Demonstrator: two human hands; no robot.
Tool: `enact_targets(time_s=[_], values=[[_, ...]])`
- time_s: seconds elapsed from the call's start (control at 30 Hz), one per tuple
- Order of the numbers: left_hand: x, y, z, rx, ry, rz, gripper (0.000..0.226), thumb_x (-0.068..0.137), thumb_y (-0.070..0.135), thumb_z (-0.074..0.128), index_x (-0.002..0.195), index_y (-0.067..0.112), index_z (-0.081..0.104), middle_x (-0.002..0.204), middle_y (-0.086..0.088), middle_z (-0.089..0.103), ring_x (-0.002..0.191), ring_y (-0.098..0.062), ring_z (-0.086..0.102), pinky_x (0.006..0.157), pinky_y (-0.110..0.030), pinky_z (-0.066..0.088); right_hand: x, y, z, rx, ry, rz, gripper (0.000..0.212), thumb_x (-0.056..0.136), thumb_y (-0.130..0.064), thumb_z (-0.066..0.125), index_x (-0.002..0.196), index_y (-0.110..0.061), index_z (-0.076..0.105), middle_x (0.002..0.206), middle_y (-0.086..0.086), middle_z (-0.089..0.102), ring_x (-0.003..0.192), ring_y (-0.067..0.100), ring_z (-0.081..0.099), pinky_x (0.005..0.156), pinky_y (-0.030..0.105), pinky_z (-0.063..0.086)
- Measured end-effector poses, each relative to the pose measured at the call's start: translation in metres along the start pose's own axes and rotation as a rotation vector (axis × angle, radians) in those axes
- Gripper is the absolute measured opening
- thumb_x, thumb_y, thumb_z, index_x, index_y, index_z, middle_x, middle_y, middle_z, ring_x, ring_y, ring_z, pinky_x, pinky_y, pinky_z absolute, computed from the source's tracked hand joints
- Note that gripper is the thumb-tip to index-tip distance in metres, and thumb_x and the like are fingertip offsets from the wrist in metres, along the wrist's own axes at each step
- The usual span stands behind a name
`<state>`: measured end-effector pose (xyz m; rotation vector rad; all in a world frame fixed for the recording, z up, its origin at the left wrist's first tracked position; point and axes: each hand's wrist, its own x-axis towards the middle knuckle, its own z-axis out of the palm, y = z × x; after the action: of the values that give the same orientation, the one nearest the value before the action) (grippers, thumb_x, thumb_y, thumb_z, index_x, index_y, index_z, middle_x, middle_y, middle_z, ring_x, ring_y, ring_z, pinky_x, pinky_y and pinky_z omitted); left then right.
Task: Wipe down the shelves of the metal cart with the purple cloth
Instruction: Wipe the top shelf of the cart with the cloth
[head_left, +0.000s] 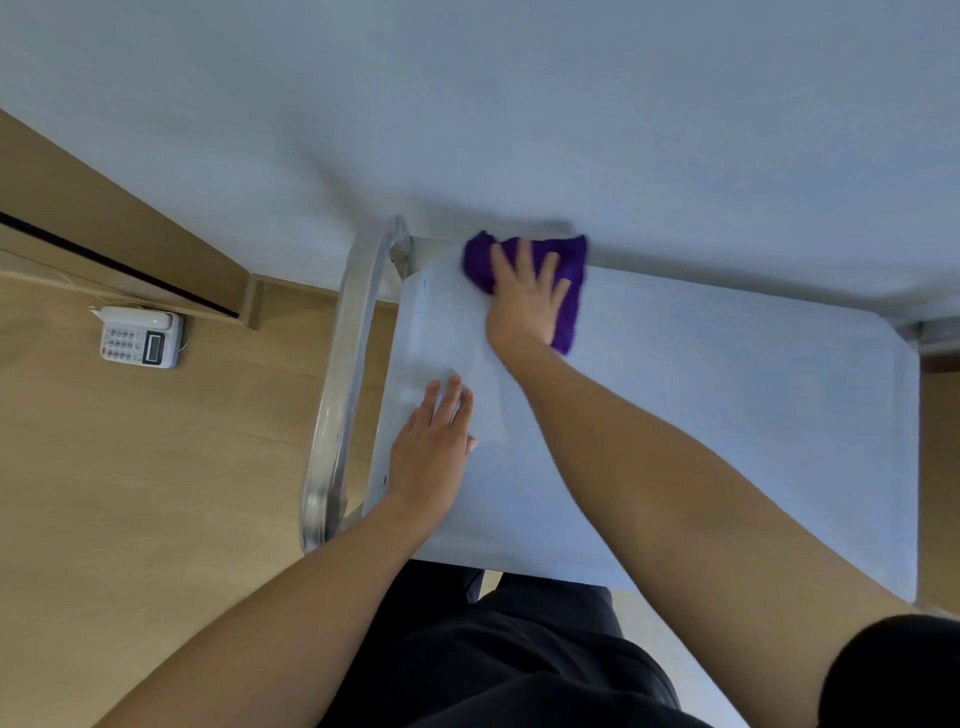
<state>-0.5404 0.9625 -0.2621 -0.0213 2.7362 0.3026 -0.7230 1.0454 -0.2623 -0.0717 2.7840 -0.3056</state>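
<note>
Purple cloth (571, 270) is sitting at the far left corner of the cart's top shelf (727, 415), bunched up a bit, just one cloth as far as I can see. Right hand (524, 299) is flat on top of it, fingers spread out and pressing it down onto the metal, not really gripping it. Left hand (431, 449) is nearer the person, palm down on the bare shelf close to the left edge, fingers straight and mostly together, holding nothing. So two hands, both on the same surface, a little apart from each other.

Only one shelf shows from this angle, and it hides whatever sits under it. One curved metal handle (343, 374) runs along the left end of the cart. The far edge sits right up against a white wall (519, 104). Off to the left, one white desk phone (140, 338) lies on the wood floor (130, 493), well apart from the cart.
</note>
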Motion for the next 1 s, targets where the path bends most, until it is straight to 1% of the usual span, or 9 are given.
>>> enact_targets(time_s=[0.07,0.1,0.2,0.33,0.4,0.5,0.63,0.73,1.0], values=[[-0.001,-0.001,0.001,-0.01,0.007,-0.005,0.063,0.088,0.028,0.068,0.142,0.009,0.043,0.155,-0.009,0.035,0.141,-0.029,0.035,0.097,-0.037,0.05,-0.008,-0.027,0.013,-0.038,-0.041,-0.236,0.077,0.092,-0.002,0.043,0.154,-0.035,0.013,0.164,0.0,-0.002,0.149,0.037,-0.007,0.12,0.055,-0.003],[-0.002,-0.001,0.001,-0.01,0.013,-0.008,0.063,0.087,0.028,0.069,0.142,0.009,0.044,0.154,-0.01,0.035,0.141,-0.029,0.036,0.096,-0.037,0.05,-0.012,-0.035,0.017,-0.043,-0.055,-0.304,0.075,0.093,-0.004,0.044,0.154,-0.035,0.013,0.164,0.0,-0.002,0.149,0.036,-0.007,0.12,0.053,-0.003],[-0.002,0.001,0.001,-0.008,0.005,-0.015,0.062,0.09,0.028,0.066,0.144,0.009,0.041,0.156,-0.01,0.031,0.142,-0.029,0.033,0.1,-0.038,0.048,-0.011,-0.026,0.017,-0.006,-0.041,-0.352,0.069,0.097,-0.011,0.046,0.154,-0.034,0.016,0.164,0.0,0.004,0.15,0.03,-0.004,0.122,0.048,0.0],[0.002,0.009,-0.001,0.007,-0.019,-0.025,0.056,0.098,0.025,0.051,0.147,0.009,0.031,0.161,-0.01,0.018,0.147,-0.032,0.02,0.109,-0.043,0.04,-0.008,0.038,0.007,0.015,0.037,-0.253,0.062,0.098,-0.013,0.044,0.153,-0.034,0.022,0.164,-0.002,0.007,0.151,0.024,0.0,0.121,0.042,-0.002],[0.003,0.019,-0.003,0.022,-0.009,-0.065,0.056,0.095,0.022,0.052,0.145,0.005,0.033,0.159,-0.014,0.02,0.145,-0.036,0.022,0.107,-0.046,0.04,-0.014,0.075,0.0,0.017,0.067,-0.169,0.06,0.1,-0.015,0.043,0.153,-0.034,0.021,0.164,-0.003,0.007,0.151,0.023,0.001,0.122,0.042,-0.001],[0.005,0.035,-0.002,0.04,0.02,-0.093,0.057,0.088,0.019,0.057,0.14,-0.001,0.041,0.154,-0.02,0.03,0.141,-0.038,0.03,0.106,-0.048,0.04,-0.027,0.126,-0.009,0.024,0.081,-0.057,0.056,0.103,-0.017,0.038,0.153,-0.034,0.02,0.164,-0.002,0.007,0.151,0.023,0.0,0.123,0.043,0.002],[0.01,0.065,0.003,0.022,0.042,0.089,0.056,0.078,0.013,0.068,0.131,0.005,0.052,0.148,-0.017,0.041,0.137,-0.038,0.039,0.099,-0.051,0.046,-0.043,0.18,-0.017,0.049,0.09,0.067,0.057,0.104,-0.014,0.037,0.153,-0.034,0.019,0.164,-0.002,0.007,0.151,0.022,0.0,0.123,0.042,0.003],[0.012,0.096,0.007,-0.002,0.025,0.184,0.055,0.075,0.011,0.072,0.127,0.005,0.055,0.145,-0.017,0.045,0.134,-0.038,0.043,0.093,-0.049,0.051,-0.052,0.21,-0.022,0.076,0.088,0.128,0.059,0.103,-0.011,0.038,0.153,-0.034,0.019,0.164,-0.002,0.007,0.151,0.023,0.0,0.123,0.042,0.004],[0.019,0.171,0.016,0.006,-0.012,0.306,0.051,0.078,0.012,0.07,0.126,0.006,0.057,0.144,-0.016,0.047,0.132,-0.038,0.046,0.089,-0.045,0.053,-0.071,0.289,-0.039,0.062,0.056,0.203,0.063,0.102,-0.01,0.039,0.155,-0.032,0.012,0.164,0.0,0.003,0.151,0.026,-0.003,0.123,0.043,0.001]])
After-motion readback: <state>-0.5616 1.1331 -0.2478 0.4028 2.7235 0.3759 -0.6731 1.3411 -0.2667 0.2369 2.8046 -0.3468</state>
